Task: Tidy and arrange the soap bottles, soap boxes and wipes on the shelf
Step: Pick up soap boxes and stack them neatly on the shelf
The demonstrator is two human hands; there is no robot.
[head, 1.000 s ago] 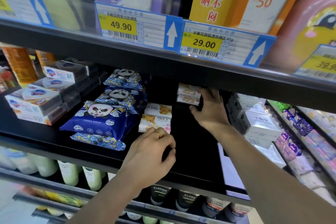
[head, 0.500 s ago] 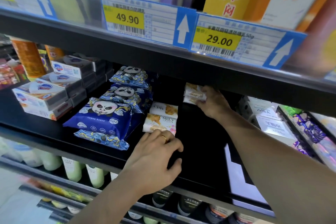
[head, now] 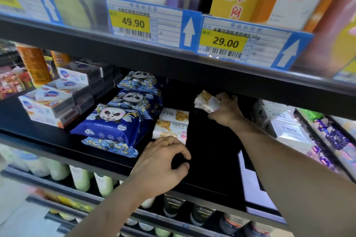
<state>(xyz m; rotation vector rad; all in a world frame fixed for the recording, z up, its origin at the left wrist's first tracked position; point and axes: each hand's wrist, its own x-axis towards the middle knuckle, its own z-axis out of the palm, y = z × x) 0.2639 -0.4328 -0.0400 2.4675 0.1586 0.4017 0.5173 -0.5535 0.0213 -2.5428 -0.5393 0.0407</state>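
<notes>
The right hand (head: 224,109) reaches deep under the upper shelf and grips a small white-and-gold wipes pack (head: 207,101), fingers curled round its right end. The pack is lifted off the black shelf (head: 210,159) and tilted, its long axis running roughly left to right with the free end pointing left and slightly up; it may be two packs held together, though the blur makes that hard to judge.

The left hand (head: 163,161) (a gold ring on one finger) rests at the shelf's front edge, fingers loosely curled and holding nothing, its knuckles just touching the near end of the front MeLy wipes pack (head: 170,129). That pack lies flat with a second MeLy pack (head: 174,114) directly behind it, the two in a line running front to back, their printing facing opposite ways.

Just to their left, three blue panda wipes packs (head: 109,123) overlap in a row receding backward, and stacked soap boxes (head: 50,106) sit further left.
</notes>
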